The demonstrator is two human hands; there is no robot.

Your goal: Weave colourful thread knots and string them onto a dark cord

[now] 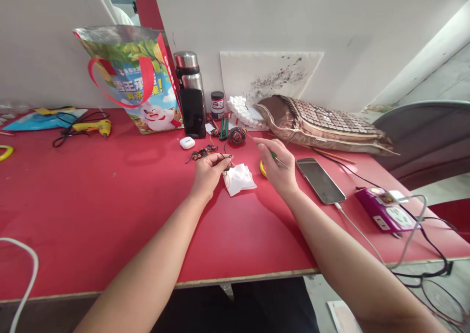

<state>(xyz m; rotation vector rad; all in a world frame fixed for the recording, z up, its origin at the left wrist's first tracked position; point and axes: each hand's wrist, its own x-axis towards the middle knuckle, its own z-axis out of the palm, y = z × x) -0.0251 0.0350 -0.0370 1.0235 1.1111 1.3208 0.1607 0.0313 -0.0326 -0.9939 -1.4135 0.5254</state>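
My left hand (207, 175) pinches a small loop of dark multicoloured yarn (230, 156) between thumb and fingertips. Closed around a thin metal crochet hook with a green grip (273, 154) is my right hand (278, 169); the hook's tip points up and left, apart from the loop. Just beyond the hands lies a yarn ball (237, 135) in dark blue, orange and purple. A crumpled white tissue (240, 180) rests on the red table between my hands. Behind my left hand is a strip of multicoloured yarn work (203, 152). A yellow ring-shaped handle (262, 168) shows partly behind my right hand.
At the back stand a printed bag (147, 83), a steel flask (189, 71), an upright black phone (193, 113) and a jar (218, 105). To the right are a beaded cushion (319, 122), a charging phone (320, 180) and a purple power strip (385, 210). A yellow glue gun (93, 126) lies left.
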